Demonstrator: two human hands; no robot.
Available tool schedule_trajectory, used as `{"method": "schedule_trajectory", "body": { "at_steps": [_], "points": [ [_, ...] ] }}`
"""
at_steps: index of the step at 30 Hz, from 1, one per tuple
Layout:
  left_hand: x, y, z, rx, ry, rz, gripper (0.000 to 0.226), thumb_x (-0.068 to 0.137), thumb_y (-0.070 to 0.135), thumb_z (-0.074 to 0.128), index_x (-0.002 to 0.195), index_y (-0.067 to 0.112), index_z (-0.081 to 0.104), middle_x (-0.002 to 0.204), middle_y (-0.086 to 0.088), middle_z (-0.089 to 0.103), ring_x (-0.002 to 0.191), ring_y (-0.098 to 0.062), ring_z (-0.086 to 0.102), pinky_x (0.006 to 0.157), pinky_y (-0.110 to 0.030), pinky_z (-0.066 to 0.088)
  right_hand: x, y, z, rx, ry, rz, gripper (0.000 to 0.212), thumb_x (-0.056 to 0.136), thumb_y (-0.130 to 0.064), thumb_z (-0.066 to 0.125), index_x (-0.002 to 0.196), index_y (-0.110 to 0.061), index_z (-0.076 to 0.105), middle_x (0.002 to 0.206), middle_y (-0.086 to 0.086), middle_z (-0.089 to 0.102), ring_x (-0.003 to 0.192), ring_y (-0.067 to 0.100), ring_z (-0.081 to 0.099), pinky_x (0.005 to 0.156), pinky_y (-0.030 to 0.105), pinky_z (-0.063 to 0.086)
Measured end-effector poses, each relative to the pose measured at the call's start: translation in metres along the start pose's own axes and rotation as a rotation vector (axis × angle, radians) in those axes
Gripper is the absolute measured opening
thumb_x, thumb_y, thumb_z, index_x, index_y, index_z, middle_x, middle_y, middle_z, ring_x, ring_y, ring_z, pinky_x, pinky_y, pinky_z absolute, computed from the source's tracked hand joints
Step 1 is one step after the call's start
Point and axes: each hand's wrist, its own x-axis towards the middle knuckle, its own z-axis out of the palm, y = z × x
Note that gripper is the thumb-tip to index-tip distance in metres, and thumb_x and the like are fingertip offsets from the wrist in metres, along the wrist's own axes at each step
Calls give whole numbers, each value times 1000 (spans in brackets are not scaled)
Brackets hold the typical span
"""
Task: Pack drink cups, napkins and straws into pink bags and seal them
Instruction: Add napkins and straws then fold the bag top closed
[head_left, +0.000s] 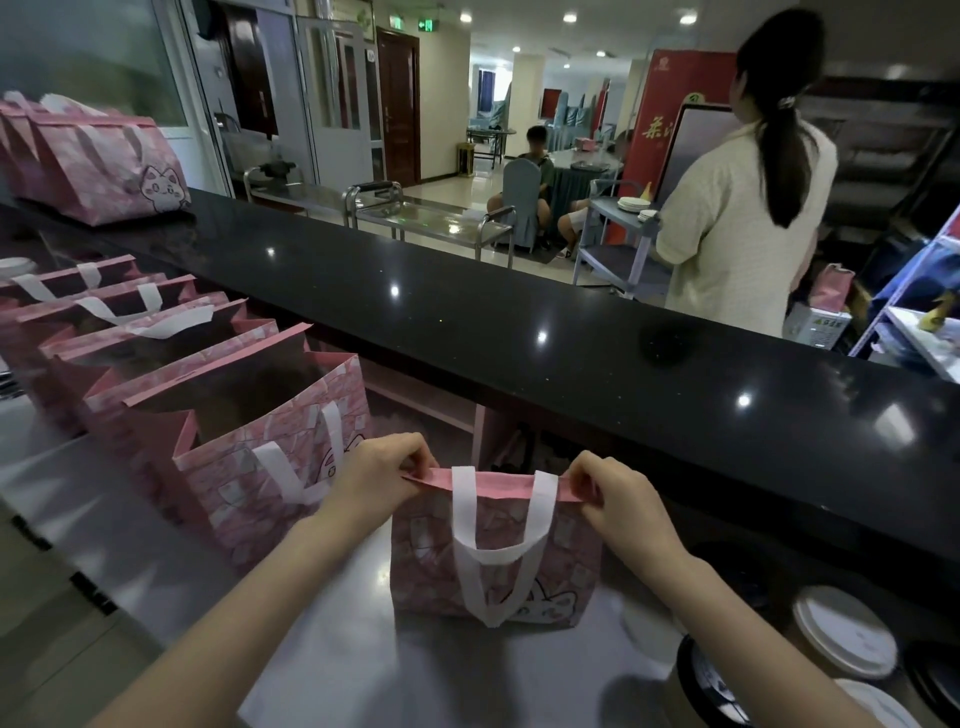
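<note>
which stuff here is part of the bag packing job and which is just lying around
In the job: pink bag whose top edge the left hand and right hand pinch; row of open pink bags; lidded cups.
Just there: steel trolley; stack of plates; red cabinet.

We have one wide-angle view, worn on the person's head and facing forward and down. It sits close above the left hand (382, 470), right hand (605, 491) and pink bag (496, 551); the black counter (519, 322) runs across farther ahead.
</note>
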Motion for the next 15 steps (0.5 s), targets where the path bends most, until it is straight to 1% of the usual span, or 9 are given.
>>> {"method": "schedule_trajectory", "body": {
  "at_steps": [1,2,4,5,7,9,11,13,15],
  "points": [
    [-1,-1,-2,-27,-34,7,24,69,-2,80,73,15,64,81,2,71,75,-10,65,70,-26,57,-1,1,1,-13,2,-8,23,79,-7,67,87,-25,55,76,-7,53,69,14,53,61,34,47],
    [-1,-3,-5,-45,-70,13,25,69,-3,79,75,17,66,85,3,72,78,-9,66,72,-20,56,-2,2,1,-27,3,-14,22,80,-7,67,89,-24,57,77,-8,53,70,13,53,61,33,47],
    [-4,-7,-9,-53,-126,12,23,72,0,79,83,18,70,94,5,72,86,-7,66,73,-12,53,-4,4,0,-48,-4,-23,21,81,-8,66,93,-24,60,80,-9,54,73,13,54,63,31,48],
    [-5,-9,-11,-50,-146,6,21,73,3,79,87,18,71,98,6,71,89,-7,65,74,-11,52,-4,5,-1,-53,-18,-31,21,82,-9,67,95,-25,62,82,-10,56,76,13,55,66,31,48],
    [-8,-11,-13,-42,-177,9,20,75,11,80,92,19,72,103,10,70,93,-4,64,77,-13,54,-4,7,-4,-37,-73,-57,23,81,-14,70,100,-26,65,89,-13,61,83,9,57,72,28,50],
    [-10,-9,-12,-22,-175,16,18,77,18,78,93,22,72,100,13,69,90,-1,63,80,-12,52,-1,8,-8,33,-129,-40,22,80,-19,72,100,-28,68,95,-17,66,88,2,60,77,22,51],
    [-10,-4,-10,25,-110,15,16,78,16,77,89,25,70,91,13,69,82,0,61,76,-9,49,2,9,-13,94,-146,3,21,80,-14,71,94,-30,67,95,-17,67,89,-1,62,78,18,52],
    [-9,-1,-4,47,-53,-18,23,78,14,77,86,29,62,84,12,66,77,-2,60,71,-14,50,5,9,-14,95,-133,24,27,79,-5,69,88,-30,61,89,-15,67,86,0,63,75,21,53],
    [-10,3,2,34,-17,-70,30,79,15,77,84,31,52,80,11,62,74,-6,59,66,-17,48,5,7,-13,66,-86,22,30,76,0,68,79,-28,56,78,-11,65,76,6,62,67,28,54]
  ]
}}
